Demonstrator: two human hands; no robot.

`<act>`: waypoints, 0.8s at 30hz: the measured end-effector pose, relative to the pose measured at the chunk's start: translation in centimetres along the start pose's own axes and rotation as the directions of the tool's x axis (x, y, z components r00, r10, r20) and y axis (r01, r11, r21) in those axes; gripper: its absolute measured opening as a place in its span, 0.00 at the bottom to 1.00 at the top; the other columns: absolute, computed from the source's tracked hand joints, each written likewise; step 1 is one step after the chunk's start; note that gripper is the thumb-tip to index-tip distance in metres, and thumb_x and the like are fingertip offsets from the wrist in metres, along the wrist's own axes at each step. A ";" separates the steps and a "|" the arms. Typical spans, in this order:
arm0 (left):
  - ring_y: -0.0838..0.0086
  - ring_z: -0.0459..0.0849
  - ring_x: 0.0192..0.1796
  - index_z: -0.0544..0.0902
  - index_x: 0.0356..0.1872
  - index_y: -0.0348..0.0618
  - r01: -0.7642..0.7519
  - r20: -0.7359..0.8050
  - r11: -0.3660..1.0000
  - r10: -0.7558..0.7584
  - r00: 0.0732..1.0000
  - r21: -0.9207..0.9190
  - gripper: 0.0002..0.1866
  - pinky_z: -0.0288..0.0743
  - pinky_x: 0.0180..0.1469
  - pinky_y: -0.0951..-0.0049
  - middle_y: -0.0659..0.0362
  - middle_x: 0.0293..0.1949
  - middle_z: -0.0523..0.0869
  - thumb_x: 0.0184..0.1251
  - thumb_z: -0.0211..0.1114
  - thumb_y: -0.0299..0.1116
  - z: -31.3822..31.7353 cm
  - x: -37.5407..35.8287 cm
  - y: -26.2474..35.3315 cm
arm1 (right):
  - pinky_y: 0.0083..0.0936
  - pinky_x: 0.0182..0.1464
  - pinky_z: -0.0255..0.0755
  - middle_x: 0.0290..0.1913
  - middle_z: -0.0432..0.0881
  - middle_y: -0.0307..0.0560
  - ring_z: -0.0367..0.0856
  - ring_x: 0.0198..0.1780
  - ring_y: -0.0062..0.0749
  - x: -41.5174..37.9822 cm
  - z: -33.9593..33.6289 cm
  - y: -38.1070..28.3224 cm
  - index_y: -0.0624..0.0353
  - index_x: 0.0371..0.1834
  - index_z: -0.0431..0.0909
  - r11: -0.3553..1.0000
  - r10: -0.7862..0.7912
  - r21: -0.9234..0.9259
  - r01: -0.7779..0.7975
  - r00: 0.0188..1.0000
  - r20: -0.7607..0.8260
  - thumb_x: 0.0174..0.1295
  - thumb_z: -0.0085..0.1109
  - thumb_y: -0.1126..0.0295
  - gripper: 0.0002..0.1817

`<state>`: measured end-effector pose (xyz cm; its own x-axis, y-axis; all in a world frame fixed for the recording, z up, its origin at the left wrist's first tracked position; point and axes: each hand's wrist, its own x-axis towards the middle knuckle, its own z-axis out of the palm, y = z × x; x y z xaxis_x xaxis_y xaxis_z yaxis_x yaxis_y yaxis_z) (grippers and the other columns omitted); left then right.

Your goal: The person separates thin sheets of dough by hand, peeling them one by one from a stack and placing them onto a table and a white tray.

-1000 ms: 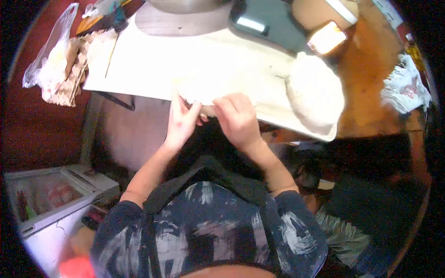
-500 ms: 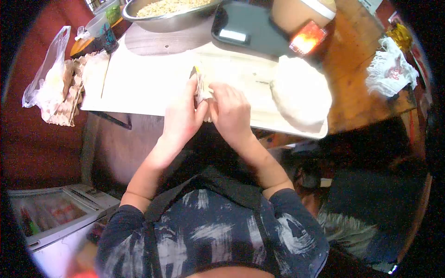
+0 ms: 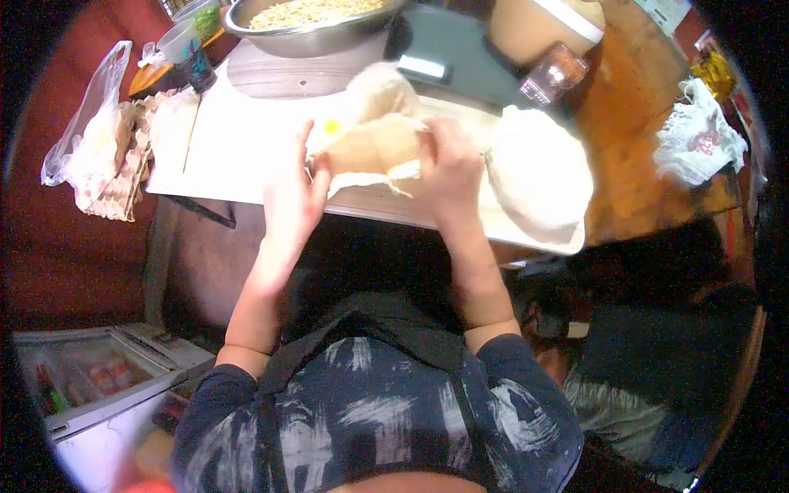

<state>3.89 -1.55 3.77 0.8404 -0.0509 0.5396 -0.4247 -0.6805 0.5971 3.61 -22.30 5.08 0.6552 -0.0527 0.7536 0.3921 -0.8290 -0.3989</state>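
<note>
A thin, limp sheet that looks like tan and whitish cloth (image 3: pixel 374 148) is spread between my two hands over the pale board. It has ragged light edges and a yellow spot near its left side. My left hand (image 3: pixel 292 193) holds its left edge between thumb and fingers. Bent fingers of my right hand (image 3: pixel 454 164) grip the right edge, blurred a little. Just right of that hand lies a rounded white mound (image 3: pixel 538 168), too overexposed to identify.
The white board (image 3: pixel 238 156) covers the table front. Behind it are a metal bowl (image 3: pixel 316 37) of pale strips, a dark scale (image 3: pixel 460 57), a clear box (image 3: pixel 555 74) and a tan tub (image 3: pixel 534 25). Egg trays (image 3: pixel 123 156) stand left; a frayed white cloth (image 3: pixel 699 135) lies right.
My hands have moved apart, and the cloth between them has gone from bunched and narrow to spread wide. The clear box no longer shows the bright orange glow.
</note>
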 end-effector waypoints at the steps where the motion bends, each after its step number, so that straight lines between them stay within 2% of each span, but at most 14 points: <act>1: 0.73 0.74 0.21 0.71 0.67 0.44 0.004 -0.001 1.000 -0.004 1.000 0.001 0.29 0.72 0.28 0.71 0.57 0.21 0.75 0.61 0.62 0.25 -0.1 0.0 -0.1 | 0.41 0.44 0.73 0.37 0.81 0.52 0.81 0.40 0.49 0.2 -0.2 0.2 0.61 0.38 0.76 0.999 0.035 -0.008 -0.036 0.999 -0.021 0.57 0.58 0.75 0.07; 4: 0.74 0.74 0.20 0.76 0.62 0.43 0.038 0.019 0.999 -0.039 0.999 0.012 0.23 0.71 0.27 0.72 0.58 0.19 0.76 0.64 0.61 0.26 -0.4 -0.2 -0.6 | 0.40 0.43 0.74 0.37 0.82 0.52 0.82 0.40 0.50 -0.2 -0.1 0.4 0.60 0.40 0.77 0.995 0.087 0.042 -0.089 0.996 0.032 0.59 0.59 0.74 0.07; 6: 0.75 0.78 0.25 0.80 0.56 0.40 0.113 0.200 0.992 -0.101 0.975 -0.051 0.17 0.71 0.29 0.73 0.54 0.24 0.80 0.66 0.61 0.27 -0.5 -0.4 -1.1 | 0.40 0.43 0.75 0.37 0.83 0.52 0.82 0.39 0.50 -0.4 0.0 0.5 0.59 0.40 0.77 0.991 0.113 0.060 -0.119 0.989 0.091 0.60 0.59 0.73 0.07; 7: 0.75 0.78 0.25 0.80 0.56 0.40 0.118 0.198 0.992 -0.107 0.974 -0.048 0.17 0.71 0.29 0.73 0.54 0.24 0.80 0.66 0.61 0.27 -0.5 -0.4 -1.1 | 0.40 0.42 0.75 0.37 0.83 0.52 0.82 0.39 0.50 -0.5 0.1 0.5 0.59 0.41 0.77 0.989 0.104 0.089 -0.116 0.986 0.134 0.59 0.60 0.72 0.08; 9: 0.74 0.80 0.31 0.80 0.52 0.38 -0.020 0.203 0.977 0.064 0.977 -0.213 0.14 0.72 0.33 0.73 0.51 0.33 0.83 0.65 0.61 0.25 -0.3 -0.6 -0.5 | 0.40 0.41 0.75 0.36 0.83 0.52 0.83 0.38 0.50 -0.4 0.1 0.1 0.58 0.42 0.77 0.986 0.091 0.124 -0.115 0.979 0.183 0.59 0.61 0.71 0.08; 10: 0.61 0.81 0.28 0.80 0.49 0.38 -0.035 0.189 0.970 0.082 0.979 -0.240 0.14 0.75 0.34 0.68 0.51 0.36 0.82 0.61 0.61 0.25 -0.3 -0.8 -0.1 | 0.40 0.41 0.76 0.36 0.83 0.51 0.83 0.37 0.49 0.1 -0.1 -0.5 0.57 0.41 0.78 0.989 0.077 0.107 -0.102 0.974 0.214 0.59 0.61 0.70 0.09; 11: 0.61 0.81 0.28 0.80 0.49 0.38 -0.032 0.187 0.971 0.077 0.979 -0.235 0.14 0.75 0.34 0.68 0.51 0.36 0.82 0.61 0.61 0.25 -0.5 -0.8 0.4 | 0.41 0.41 0.76 0.35 0.84 0.51 0.83 0.37 0.49 0.3 -0.1 -1.0 0.56 0.41 0.78 0.992 0.065 0.090 -0.089 0.968 0.242 0.58 0.62 0.69 0.09; 13: 0.60 0.83 0.32 0.81 0.48 0.38 0.007 0.294 0.984 0.047 0.955 -0.179 0.14 0.77 0.37 0.68 0.51 0.41 0.82 0.59 0.61 0.24 -1.1 -0.6 1.2 | 0.40 0.41 0.76 0.34 0.84 0.50 0.83 0.36 0.48 0.4 0.6 -1.5 0.55 0.40 0.78 0.994 0.042 0.087 -0.066 0.966 0.254 0.58 0.62 0.68 0.08; 14: 0.60 0.84 0.37 0.79 0.54 0.39 -0.036 0.296 0.983 0.089 0.951 -0.178 0.19 0.78 0.41 0.66 0.50 0.47 0.82 0.60 0.61 0.25 -0.7 -0.5 0.5 | 0.40 0.40 0.76 0.34 0.84 0.50 0.83 0.35 0.48 0.4 1.0 -1.7 0.55 0.40 0.79 0.996 0.021 0.082 -0.045 0.964 0.265 0.58 0.62 0.67 0.08; 15: 0.60 0.84 0.37 0.79 0.54 0.39 -0.037 0.294 0.984 0.088 0.952 -0.176 0.19 0.78 0.41 0.66 0.50 0.47 0.82 0.60 0.61 0.25 -0.4 -0.6 0.2 | 0.40 0.40 0.76 0.34 0.84 0.50 0.83 0.35 0.48 0.4 1.1 -2.1 0.55 0.40 0.79 0.996 0.019 0.084 -0.043 0.964 0.264 0.58 0.62 0.67 0.08; 17: 0.59 0.84 0.43 0.73 0.63 0.41 0.219 0.219 0.937 -0.161 0.962 -0.273 0.26 0.78 0.46 0.65 0.47 0.49 0.82 0.61 0.62 0.27 0.1 -0.6 -0.2 | 0.36 0.39 0.76 0.34 0.84 0.52 0.83 0.37 0.49 0.2 1.0 -2.9 0.57 0.39 0.82 0.996 -0.040 0.083 0.016 0.953 0.302 0.57 0.65 0.70 0.08; 18: 0.59 0.84 0.43 0.73 0.63 0.41 0.220 0.216 0.937 -0.163 0.963 -0.271 0.26 0.78 0.46 0.65 0.47 0.49 0.82 0.61 0.62 0.27 0.1 -0.3 -0.5 | 0.36 0.39 0.76 0.34 0.84 0.52 0.83 0.37 0.49 0.0 1.1 -3.0 0.57 0.39 0.82 0.996 -0.043 0.087 0.018 0.952 0.302 0.57 0.65 0.70 0.08; 20: 0.59 0.83 0.46 0.68 0.69 0.42 -0.095 0.106 0.989 0.107 0.989 -0.115 0.30 0.77 0.50 0.64 0.44 0.52 0.80 0.63 0.62 0.26 0.0 0.3 -1.2 | 0.37 0.39 0.77 0.35 0.84 0.52 0.83 0.39 0.48 -0.4 1.3 -3.1 0.56 0.39 0.83 0.990 -0.131 0.089 0.110 0.947 0.292 0.57 0.63 0.72 0.07; 24: 0.59 0.83 0.47 0.68 0.69 0.44 0.030 0.203 0.979 0.012 0.979 -0.201 0.30 0.76 0.52 0.64 0.43 0.54 0.80 0.63 0.60 0.23 0.1 0.1 -1.5 | 0.39 0.41 0.74 0.31 0.82 0.47 0.83 0.36 0.42 -0.5 1.1 -1.8 0.54 0.35 0.78 0.990 -0.144 0.026 0.142 0.971 0.193 0.60 0.56 0.70 0.03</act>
<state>4.63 -0.58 2.90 0.8862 -0.2066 0.4147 -0.4584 -0.5211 0.7200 3.28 -20.19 4.89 0.7043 0.1758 0.6878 0.4973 -0.8136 -0.3012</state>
